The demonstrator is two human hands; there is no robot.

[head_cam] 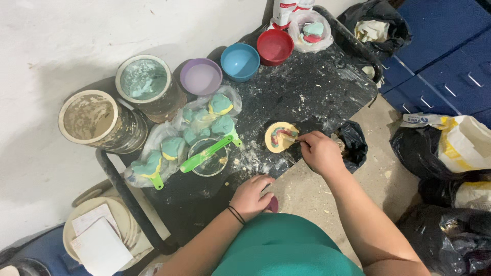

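Note:
My right hand point(321, 151) pinches a thin stick-like tool whose tip touches a small round yellow mould point(280, 137) with a rainbow-coloured shape in it, lying on the black table point(317, 87). My left hand point(251, 195) rests at the table's near edge, fingers curled, beside a small dark red object point(273, 205); I cannot tell whether it holds it. A black band circles that wrist.
Purple point(201, 76), blue point(240, 62) and red point(274, 46) bowls line the table's far side. Plastic bags with teal-and-yellow moulds point(207, 118), a glass bowl with a green spatula point(208, 153), two paint-stained buckets point(97, 120), black bags point(450, 225) and blue drawers point(445, 56) surround it.

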